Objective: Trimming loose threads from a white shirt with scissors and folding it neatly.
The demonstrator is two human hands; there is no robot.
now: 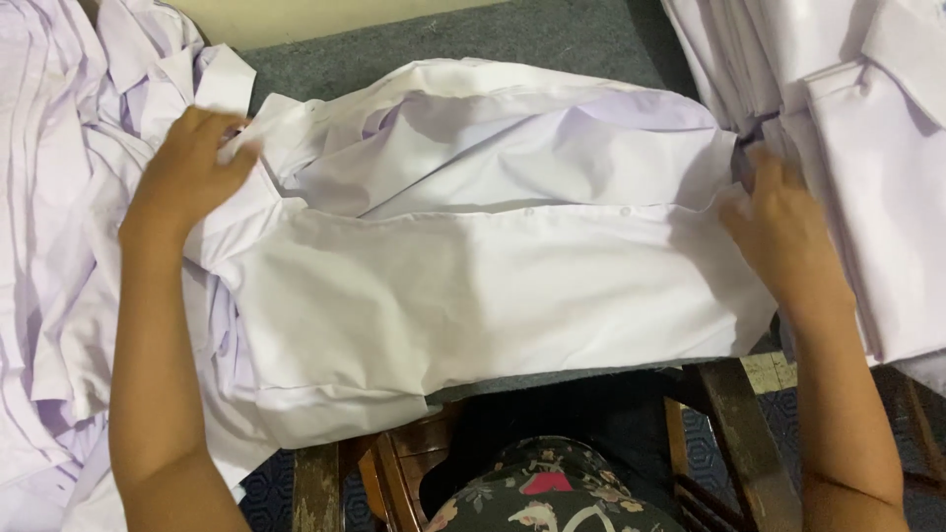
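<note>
Grey felt table top bears a white shirt; left hand pinches its collar at ten o'clock, right hand lies spread at three.

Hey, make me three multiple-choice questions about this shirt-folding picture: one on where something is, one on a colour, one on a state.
1. Where does the left hand rest?
A. on the collar end of the white shirt
B. on the wooden stool
C. on the grey tabletop

2. What colour are the stacked shirts by the right hand?
A. blue
B. white
C. black

3. How does the middle shirt lie?
A. hanging up
B. rolled into a ball
C. spread flat, front buttoned

Answers: 1 A, the fingers press the cloth by the collar. 2 B, the pile matches the middle shirt. 3 C, it lies flat and buttons show along the closed front.
</note>
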